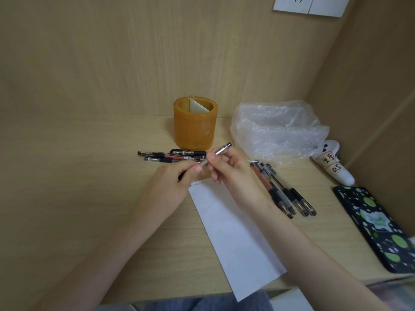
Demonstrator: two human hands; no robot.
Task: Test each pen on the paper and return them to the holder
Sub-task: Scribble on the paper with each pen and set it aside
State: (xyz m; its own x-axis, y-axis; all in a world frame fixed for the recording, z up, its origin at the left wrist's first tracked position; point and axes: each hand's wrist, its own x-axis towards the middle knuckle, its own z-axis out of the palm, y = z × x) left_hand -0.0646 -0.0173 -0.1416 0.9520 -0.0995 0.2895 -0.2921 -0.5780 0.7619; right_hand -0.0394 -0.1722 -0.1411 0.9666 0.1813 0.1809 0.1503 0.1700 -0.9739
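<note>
Both hands hold one clear pen (221, 149) above the desk. My right hand (233, 173) pinches its upper barrel, and my left hand (177, 176) grips its lower, dark end. Under them lies a white paper sheet (233, 239) with small scribbles at its top corner. An orange round holder (195, 123) stands behind, with no pens showing in it. Several pens (170, 156) lie in front of the holder on the left. Another bunch of pens (283, 189) lies to the right of my right hand.
A crumpled clear plastic bag (278, 129) sits right of the holder. A white tube with handwritten labels (334, 164) and a black phone case with green spots (379, 225) lie at the right. Wooden walls close the desk at the back and right.
</note>
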